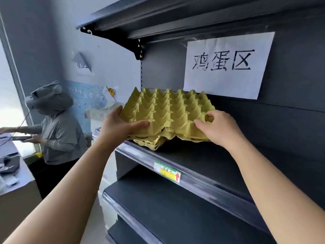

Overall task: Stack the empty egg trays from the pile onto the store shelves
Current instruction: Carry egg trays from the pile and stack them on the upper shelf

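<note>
Both hands are on the stack of yellow-green egg trays point(168, 111), right in the middle of the frame. The stack sits on the dark shelf point(211, 164), at its left end and close to the front lip. The left hand point(121, 125) clamps the near left corner, thumb flat across the top edge and fingers wrapped round the side. The right hand point(217, 128) grips the near right corner, fingertips curled down into the cups of the top tray. On the back panel above, at upper right, hangs a white paper sign point(226, 64) with black handwritten characters. A green and yellow price label point(168, 171) sits in the shelf's front rail. At far left, another person point(58, 134) in grey and a brimmed hat stands at a counter.
</note>
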